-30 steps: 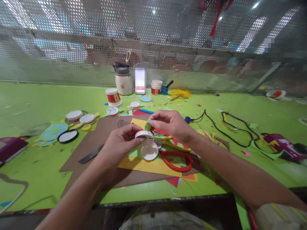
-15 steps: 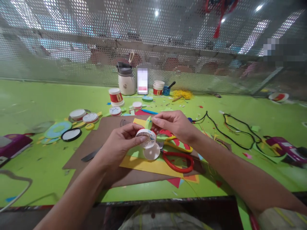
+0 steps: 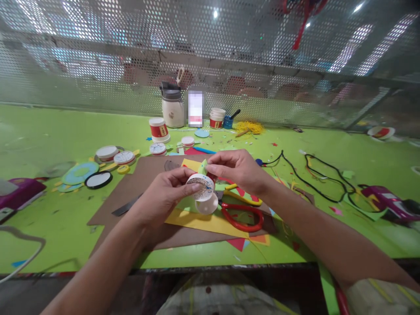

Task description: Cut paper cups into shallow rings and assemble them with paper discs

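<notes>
My left hand (image 3: 170,186) is closed on a round white lid (image 3: 205,188) with a speckled face, thumb on its front and fingers behind. At the lid's top edge, my right hand (image 3: 234,168) pinches a small pointed light-green paper piece (image 3: 202,167) with blue dots. The fingertips behind the lid are partly hidden. Just under the held lid is another white disc (image 3: 207,205), partly covered by it. Right of these lie scissors with red and yellow handles (image 3: 244,217), their blades partly hidden. Yellow paper (image 3: 203,224) lies on the brown board (image 3: 141,238) below.
Several lids (image 3: 124,158) and a blue paper ring (image 3: 80,174) lie to the left. A white jar (image 3: 173,111), a red-and-white tub (image 3: 159,130) and a phone (image 3: 196,108) stand at the back. On the right are a black cord (image 3: 328,166) and a purple glue gun (image 3: 387,201).
The green paper piece and my right fingertips have moved slightly down and left, nearer the lid's rim. The held lid covers more of the white disc below. My left hand keeps its grip.
</notes>
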Demonstrator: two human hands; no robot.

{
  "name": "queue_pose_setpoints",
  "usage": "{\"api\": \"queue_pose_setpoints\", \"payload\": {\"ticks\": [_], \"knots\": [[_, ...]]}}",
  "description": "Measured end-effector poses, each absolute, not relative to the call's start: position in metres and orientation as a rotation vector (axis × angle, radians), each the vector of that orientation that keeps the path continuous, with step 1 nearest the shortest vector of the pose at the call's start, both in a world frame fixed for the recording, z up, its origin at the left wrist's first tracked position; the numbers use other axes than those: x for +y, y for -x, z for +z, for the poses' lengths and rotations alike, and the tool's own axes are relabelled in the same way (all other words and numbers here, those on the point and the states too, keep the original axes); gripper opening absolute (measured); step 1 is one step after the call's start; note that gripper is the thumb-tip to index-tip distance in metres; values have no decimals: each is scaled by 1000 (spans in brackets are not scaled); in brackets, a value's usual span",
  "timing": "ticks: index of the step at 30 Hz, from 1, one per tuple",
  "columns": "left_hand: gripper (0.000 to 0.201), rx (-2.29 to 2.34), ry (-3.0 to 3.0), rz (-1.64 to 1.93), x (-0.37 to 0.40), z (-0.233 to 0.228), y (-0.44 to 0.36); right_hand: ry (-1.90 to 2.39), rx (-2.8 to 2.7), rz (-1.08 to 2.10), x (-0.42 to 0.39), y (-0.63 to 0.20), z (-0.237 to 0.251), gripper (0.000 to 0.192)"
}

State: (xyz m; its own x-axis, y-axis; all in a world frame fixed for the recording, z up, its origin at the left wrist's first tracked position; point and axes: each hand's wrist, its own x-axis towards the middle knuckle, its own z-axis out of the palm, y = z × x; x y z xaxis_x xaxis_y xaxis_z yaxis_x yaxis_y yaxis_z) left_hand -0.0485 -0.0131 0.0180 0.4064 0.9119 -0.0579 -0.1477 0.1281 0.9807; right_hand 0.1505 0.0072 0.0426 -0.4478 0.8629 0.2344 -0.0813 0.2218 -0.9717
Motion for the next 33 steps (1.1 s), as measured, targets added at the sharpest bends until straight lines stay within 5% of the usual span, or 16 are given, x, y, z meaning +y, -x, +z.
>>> {"api": "queue_pose_setpoints", "payload": {"ticks": [8,14,17,23,29,33], "knots": [[10,742,-1082,977,-11,21,49,712,-1680,1452,8,-153,45,34],[8,665,-1000,995,-10,27,54,721,-1677,1420,14,-161,43,23],[15,617,-988,932,-12,29,56,700,-1720,1420,15,-165,46,20],[42,571,-869,763,-26,29,45,360,-2175,1151,8,-168,61,46],[38,432,-813,690,-36,30,28,258,-2311,925,-9,-167,73,18],[30,413,-805,664,-36,23,29,224,-2316,899,-14,-164,75,17]]}}
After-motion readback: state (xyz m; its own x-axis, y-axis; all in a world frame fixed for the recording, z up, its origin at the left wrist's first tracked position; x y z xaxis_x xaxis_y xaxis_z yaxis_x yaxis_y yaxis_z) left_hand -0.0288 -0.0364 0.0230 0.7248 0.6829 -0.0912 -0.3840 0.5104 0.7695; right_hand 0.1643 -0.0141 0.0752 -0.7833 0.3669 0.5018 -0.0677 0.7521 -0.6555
